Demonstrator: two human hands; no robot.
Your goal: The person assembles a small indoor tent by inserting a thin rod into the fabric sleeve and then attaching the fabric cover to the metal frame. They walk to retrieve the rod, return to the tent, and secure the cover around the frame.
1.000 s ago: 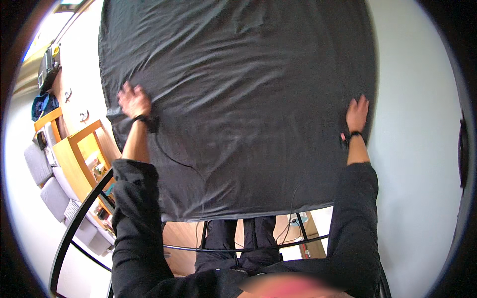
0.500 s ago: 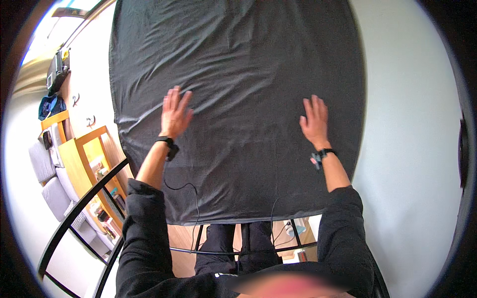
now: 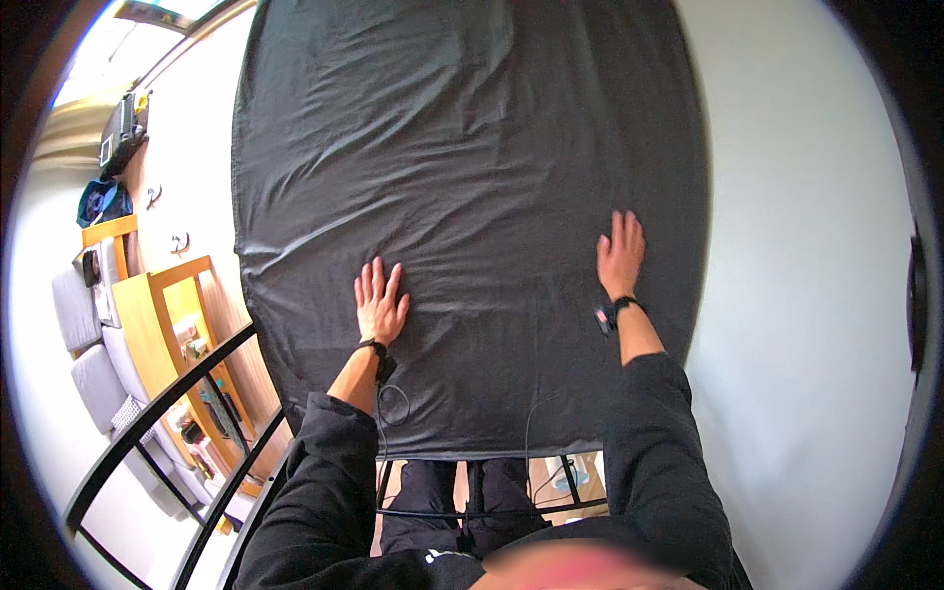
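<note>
A dark grey cloth [image 3: 472, 197] with several creases spreads out in front of me. My left hand [image 3: 381, 303] lies palm down on it, left of the middle, fingers stretched and spread, holding nothing. Farther out on the right, my right hand [image 3: 620, 258] is over the cloth near its right edge, fingers extended and nothing in it; whether it touches the fabric I cannot tell. Each wrist wears a black strap with a small device, the left one [image 3: 380, 362] and the right one [image 3: 612, 313]. A thin black cable [image 3: 395, 405] loops beside my left wrist.
A white wall [image 3: 796, 246] runs along the right side. Black metal rails [image 3: 162, 418] stand at the lower left. Beyond them are a wooden shelf unit [image 3: 147, 315] and a grey sofa [image 3: 77, 307]. A dark case [image 3: 120, 133] sits at the far left on the floor.
My left hand has moved nearer to me and a little to the right. The right hand has come slightly nearer. The view has shifted a little, and both hands stay spread.
</note>
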